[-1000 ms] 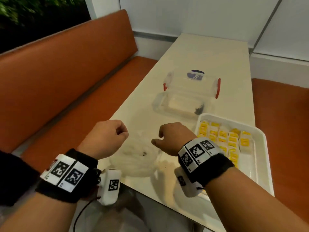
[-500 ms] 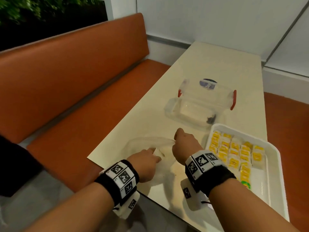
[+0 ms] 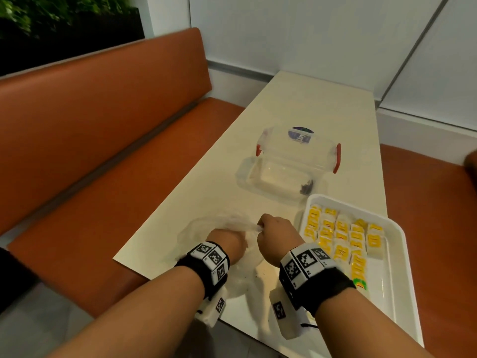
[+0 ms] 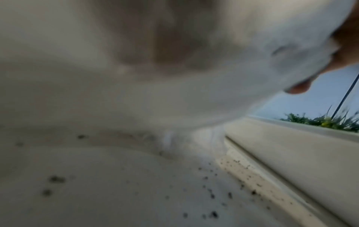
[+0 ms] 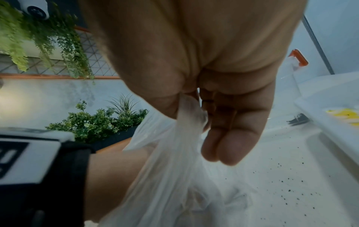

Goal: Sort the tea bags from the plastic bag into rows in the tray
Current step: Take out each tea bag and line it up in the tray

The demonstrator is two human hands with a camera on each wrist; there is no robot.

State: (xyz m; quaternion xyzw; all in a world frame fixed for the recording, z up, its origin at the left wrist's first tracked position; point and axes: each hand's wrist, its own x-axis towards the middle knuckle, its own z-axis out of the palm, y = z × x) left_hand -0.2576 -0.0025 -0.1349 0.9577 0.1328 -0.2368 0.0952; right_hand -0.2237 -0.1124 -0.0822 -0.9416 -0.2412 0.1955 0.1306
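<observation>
On the far left I see the orange bench seat (image 3: 108, 156) running along the desk (image 3: 304, 104). Next comes the clear plastic bag (image 3: 206, 226), crumpled on the near part of the desk. My left hand (image 3: 227, 241) is down in the bag's film; from the left wrist view everything is smeared white plastic, so I cannot tell how its fingers sit, though it seems to be inside the bag mouth. Just right of it, my right hand (image 3: 276, 236) pinches the bag's edge, thumb and fingers (image 5: 231, 147) clamped on a bunched strip of film (image 5: 186, 121) and lifting it off the desk. Dark crumbs (image 5: 291, 182) speckle the desk beside the bag. Farther back stands a clear lidded box (image 3: 289, 171) with red clips, open, a dark scrap in its corner. At the right, the white tray (image 3: 397, 285) lies touching the desk's near edge, holding yellow tea bags (image 3: 340, 236) in rows that fill its far half.
</observation>
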